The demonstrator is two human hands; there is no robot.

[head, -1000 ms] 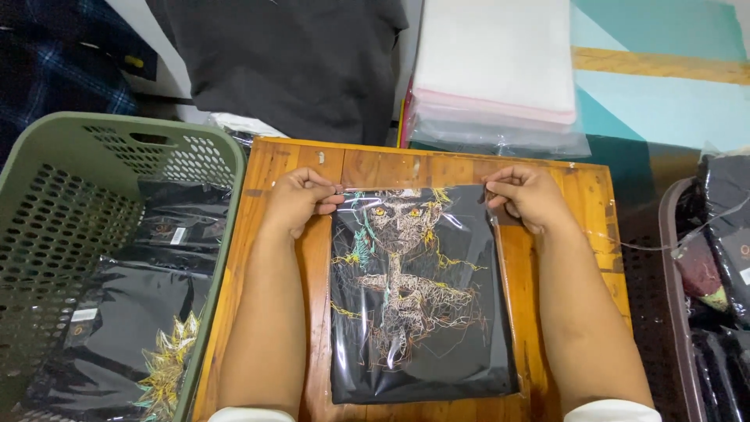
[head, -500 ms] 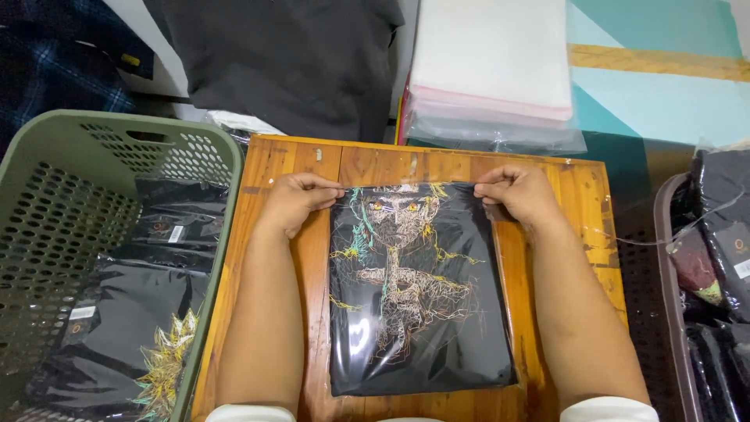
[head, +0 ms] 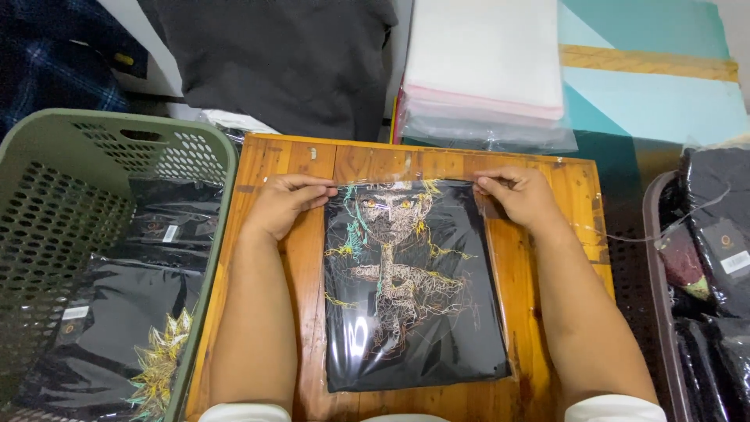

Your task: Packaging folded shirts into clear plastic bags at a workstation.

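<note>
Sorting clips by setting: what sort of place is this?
Likely a small garment-packing spot: a bagged printed shirt on a wooden board, a stack of clear bags, and a green basket of packed shirts.

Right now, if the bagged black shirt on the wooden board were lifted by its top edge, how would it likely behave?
The bagged shirt would probably sag, since it is folded cloth in thin film. The glossy, glare-streaked plastic suggests it could slide easily on the wooden board. It looks flat and light; both hands, left hand and right hand, pinch only its top edge.

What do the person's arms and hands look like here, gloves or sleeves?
Both the left hand and right hand are bare, with no gloves, rings or watch showing. The forearms are uncovered; white sleeve edges show only at the bottom of the frame.
</note>
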